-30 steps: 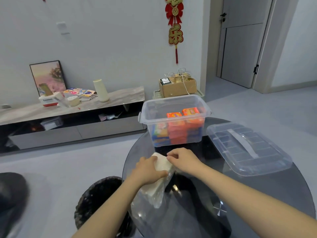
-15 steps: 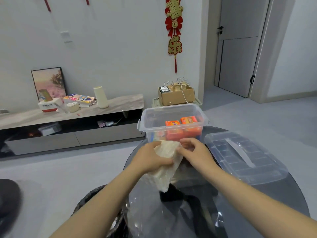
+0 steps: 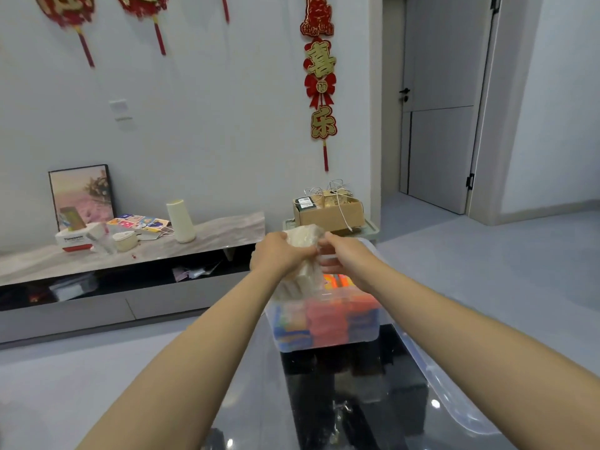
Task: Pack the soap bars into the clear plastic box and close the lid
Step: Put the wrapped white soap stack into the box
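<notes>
A clear plastic box (image 3: 324, 332) stands on the dark glass table (image 3: 341, 401), holding several orange, red and blue soap bars (image 3: 337, 311). Both my hands hold a pale cream soap pack in a clear plastic wrapper (image 3: 303, 251) above the box's open top. My left hand (image 3: 281, 254) grips its left side. On the pack's right side, my right hand (image 3: 344, 254) pinches the wrapper. The clear lid (image 3: 454, 394) lies on the table to the right, mostly hidden under my right forearm.
A low TV cabinet (image 3: 130, 254) runs along the wall at the left with a framed picture, a cream vase and small boxes. A cardboard box (image 3: 328, 212) sits behind the plastic box. A grey door (image 3: 441, 108) is at the right.
Both hands lifted the wrapped cream pack off the table and carried it forward to above the open box. The camera tilted upward.
</notes>
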